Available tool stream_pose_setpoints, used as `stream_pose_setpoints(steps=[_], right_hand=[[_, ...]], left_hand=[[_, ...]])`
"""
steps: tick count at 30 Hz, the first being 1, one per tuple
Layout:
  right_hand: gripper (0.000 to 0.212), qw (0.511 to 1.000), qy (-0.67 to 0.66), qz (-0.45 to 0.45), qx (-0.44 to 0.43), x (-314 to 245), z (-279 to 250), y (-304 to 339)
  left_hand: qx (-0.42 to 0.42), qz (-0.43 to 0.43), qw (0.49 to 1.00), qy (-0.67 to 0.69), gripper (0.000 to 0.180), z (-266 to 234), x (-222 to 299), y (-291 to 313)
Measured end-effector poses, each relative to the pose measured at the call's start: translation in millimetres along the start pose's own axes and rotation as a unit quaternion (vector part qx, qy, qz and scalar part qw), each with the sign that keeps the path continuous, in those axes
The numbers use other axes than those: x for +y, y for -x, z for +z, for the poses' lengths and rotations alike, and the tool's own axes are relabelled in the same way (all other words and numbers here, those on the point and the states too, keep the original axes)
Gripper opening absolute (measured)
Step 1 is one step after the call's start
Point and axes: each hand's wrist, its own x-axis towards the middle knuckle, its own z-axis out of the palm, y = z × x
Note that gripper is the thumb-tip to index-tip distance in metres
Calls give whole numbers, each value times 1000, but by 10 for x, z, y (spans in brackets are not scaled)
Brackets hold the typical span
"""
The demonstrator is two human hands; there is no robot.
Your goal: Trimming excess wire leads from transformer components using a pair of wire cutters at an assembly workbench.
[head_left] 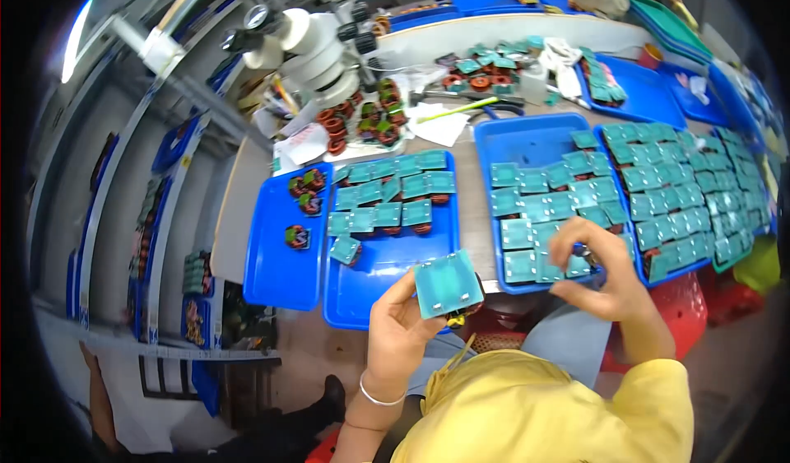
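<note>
Teal-topped part (447, 284) in left hand (398, 323), near roomy edge of blue tray (355, 283); right hand (599, 272) seemingly wide

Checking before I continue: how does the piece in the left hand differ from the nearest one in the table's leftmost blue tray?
The held piece shows a teal, squarish top; the tray piece shows no teal cover. The held piece is raised in the left hand; the tray piece rests in the blue tray.
</note>
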Motion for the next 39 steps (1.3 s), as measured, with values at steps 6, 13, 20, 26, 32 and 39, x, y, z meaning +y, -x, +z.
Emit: stream_pose_setpoints(steps=[6,13,20,26,32,39], right_hand=[[33,982,-184,19,-28,-77,214,-124],[42,945,-312,18,-101,42,278,-135],[49,976,-217,-9,-3,-24,332,-81],[52,993,-92,-51,48,-43,418,-103],[53,992,-12,-89,91,-66,427,-101],[45,990,-10,-101,96,-151,400,-75]], left_hand=[[-11,-82,997,-10,63,300,-5,54],[-4,-133,987,86,56,351,-45,70],[-43,-132,974,179,55,342,-17,70],[-84,-56,993,66,72,320,-73,79],[-48,-128,989,47,79,313,-43,62],[-30,-133,977,166,75,299,-57,109]])
